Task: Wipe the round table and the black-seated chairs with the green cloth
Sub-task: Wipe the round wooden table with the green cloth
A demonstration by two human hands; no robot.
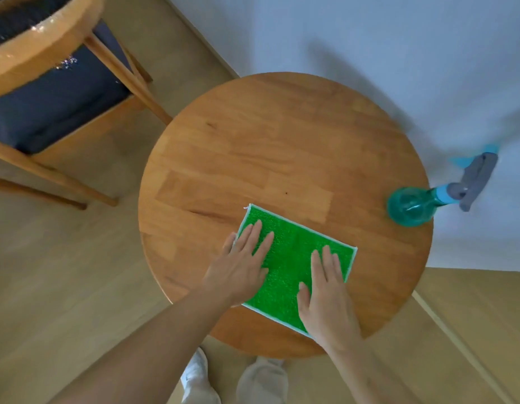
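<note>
A round wooden desk (pixel 282 147) is standing on the pale wood floor (pixel 63 272) close to a white wall (pixel 369 39), with a wooden chair (pixel 48 112) with a dark seat sitting just beside it at upper left. The green cloth (pixel 291 258) is lying spread flat on the near part of the desk, while a teal spray bottle (pixel 413 205) is standing near the desk's right edge. The left hand (pixel 241 269) and right hand (pixel 326 293) are both pressing down on the cloth, fingers straight and flat, gripping nothing.
</note>
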